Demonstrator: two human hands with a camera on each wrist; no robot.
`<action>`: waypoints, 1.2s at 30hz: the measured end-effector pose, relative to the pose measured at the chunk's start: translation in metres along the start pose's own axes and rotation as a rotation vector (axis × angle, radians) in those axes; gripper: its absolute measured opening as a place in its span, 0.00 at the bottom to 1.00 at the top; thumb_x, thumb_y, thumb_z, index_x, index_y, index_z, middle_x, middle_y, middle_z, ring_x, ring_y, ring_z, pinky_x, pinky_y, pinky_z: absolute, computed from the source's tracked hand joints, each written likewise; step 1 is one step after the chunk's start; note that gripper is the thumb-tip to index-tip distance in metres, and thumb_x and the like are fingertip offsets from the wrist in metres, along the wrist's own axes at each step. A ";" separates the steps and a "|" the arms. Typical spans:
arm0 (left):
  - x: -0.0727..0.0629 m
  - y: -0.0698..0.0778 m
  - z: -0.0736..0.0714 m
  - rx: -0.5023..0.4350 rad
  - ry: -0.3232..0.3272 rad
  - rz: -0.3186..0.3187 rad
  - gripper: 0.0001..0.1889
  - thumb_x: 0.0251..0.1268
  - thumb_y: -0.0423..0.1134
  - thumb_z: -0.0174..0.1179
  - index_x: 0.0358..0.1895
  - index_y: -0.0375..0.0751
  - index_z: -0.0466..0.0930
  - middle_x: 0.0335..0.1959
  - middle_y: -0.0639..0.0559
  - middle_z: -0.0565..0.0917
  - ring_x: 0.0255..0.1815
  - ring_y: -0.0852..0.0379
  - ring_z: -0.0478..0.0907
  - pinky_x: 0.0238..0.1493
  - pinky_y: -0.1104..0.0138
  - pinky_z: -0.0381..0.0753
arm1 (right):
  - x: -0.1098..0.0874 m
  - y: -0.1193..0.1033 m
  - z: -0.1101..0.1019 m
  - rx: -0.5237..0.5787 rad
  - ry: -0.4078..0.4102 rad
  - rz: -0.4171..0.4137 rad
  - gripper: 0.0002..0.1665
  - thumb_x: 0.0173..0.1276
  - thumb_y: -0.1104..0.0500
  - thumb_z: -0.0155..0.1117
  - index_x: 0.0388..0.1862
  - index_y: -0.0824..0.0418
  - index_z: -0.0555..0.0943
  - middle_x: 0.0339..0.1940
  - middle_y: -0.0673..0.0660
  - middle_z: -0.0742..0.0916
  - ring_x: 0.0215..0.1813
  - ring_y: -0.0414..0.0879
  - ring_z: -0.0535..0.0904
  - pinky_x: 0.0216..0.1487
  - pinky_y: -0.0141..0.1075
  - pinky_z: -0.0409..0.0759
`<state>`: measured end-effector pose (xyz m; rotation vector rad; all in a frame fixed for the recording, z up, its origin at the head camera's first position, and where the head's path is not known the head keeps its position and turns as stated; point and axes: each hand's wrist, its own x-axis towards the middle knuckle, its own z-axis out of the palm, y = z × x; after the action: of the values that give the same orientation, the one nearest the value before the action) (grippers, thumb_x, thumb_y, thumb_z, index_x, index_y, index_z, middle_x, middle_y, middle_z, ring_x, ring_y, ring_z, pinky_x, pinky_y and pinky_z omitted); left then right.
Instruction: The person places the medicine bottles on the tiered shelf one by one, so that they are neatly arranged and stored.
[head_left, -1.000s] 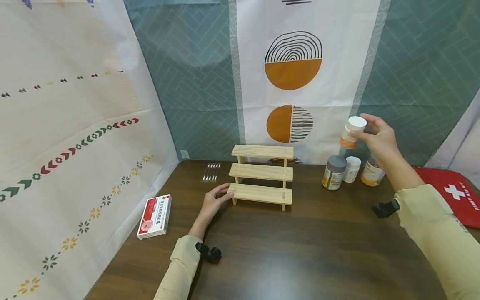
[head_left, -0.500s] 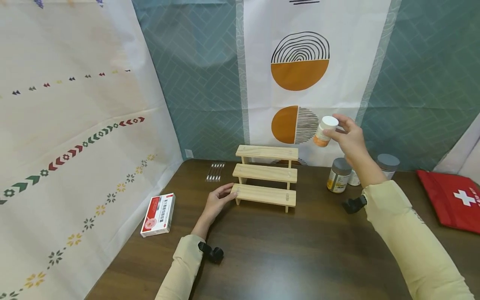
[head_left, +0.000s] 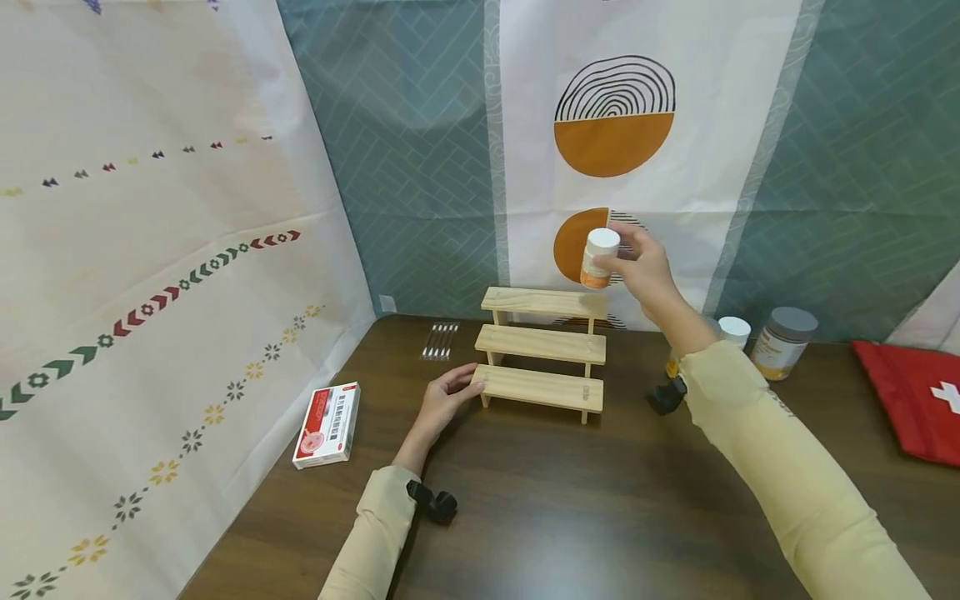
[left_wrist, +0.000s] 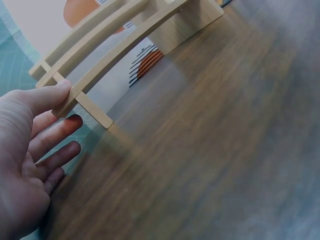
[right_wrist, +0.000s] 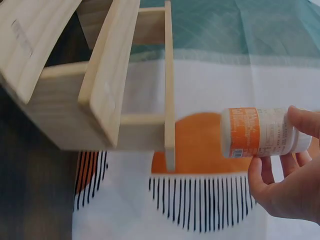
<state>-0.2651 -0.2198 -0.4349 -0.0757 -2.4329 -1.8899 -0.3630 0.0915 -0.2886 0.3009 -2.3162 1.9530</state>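
Note:
My right hand (head_left: 645, 268) holds a white pill bottle (head_left: 598, 260) with an orange label band, raised above the right end of the wooden shelf's top step. In the right wrist view the bottle (right_wrist: 265, 132) lies between thumb and fingers near its cap, apart from the wood. The three-step wooden shelf (head_left: 542, 340) stands on the table with bare steps. At the left end of its lowest step is my left hand (head_left: 442, 406). The left wrist view shows that thumb on the board (left_wrist: 125, 50), the index finger behind it and the other fingers loosely bent below.
A red and white medicine box (head_left: 327, 425) lies at the left, and a pack of cotton swabs (head_left: 440, 341) behind it. Grey-lidded jar (head_left: 784, 343) and white-capped bottle (head_left: 733, 332) stand right, partly behind my forearm. A red first aid pouch (head_left: 911, 400) is farther right on the table (head_left: 540, 500).
My right hand has carried the pill bottle leftward, from above the jars to above the shelf's right end. The left hand stays at the lowest step. The head view has shifted slightly.

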 end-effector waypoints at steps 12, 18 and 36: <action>0.002 0.004 0.002 -0.017 0.000 0.011 0.24 0.64 0.35 0.64 0.63 0.34 0.75 0.54 0.33 0.83 0.59 0.41 0.77 0.46 0.73 0.74 | 0.015 -0.003 0.048 0.043 -0.031 0.008 0.35 0.68 0.63 0.64 0.72 0.59 0.65 0.70 0.62 0.73 0.68 0.56 0.69 0.68 0.48 0.69; -0.001 0.003 0.002 -0.005 0.011 0.005 0.23 0.64 0.34 0.64 0.62 0.34 0.76 0.53 0.33 0.83 0.57 0.42 0.78 0.46 0.73 0.74 | 0.019 0.005 0.072 0.108 -0.052 0.069 0.35 0.67 0.66 0.64 0.72 0.61 0.66 0.72 0.62 0.73 0.71 0.57 0.68 0.72 0.46 0.66; -0.002 0.000 0.001 0.000 0.021 0.022 0.23 0.64 0.34 0.64 0.62 0.35 0.77 0.51 0.34 0.85 0.51 0.52 0.80 0.46 0.70 0.74 | 0.026 0.018 0.113 0.084 -0.126 0.043 0.36 0.67 0.66 0.64 0.73 0.58 0.65 0.71 0.62 0.72 0.69 0.58 0.69 0.66 0.51 0.72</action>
<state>-0.2634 -0.2185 -0.4354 -0.0821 -2.4083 -1.8726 -0.3858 -0.0190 -0.3201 0.3950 -2.3381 2.1138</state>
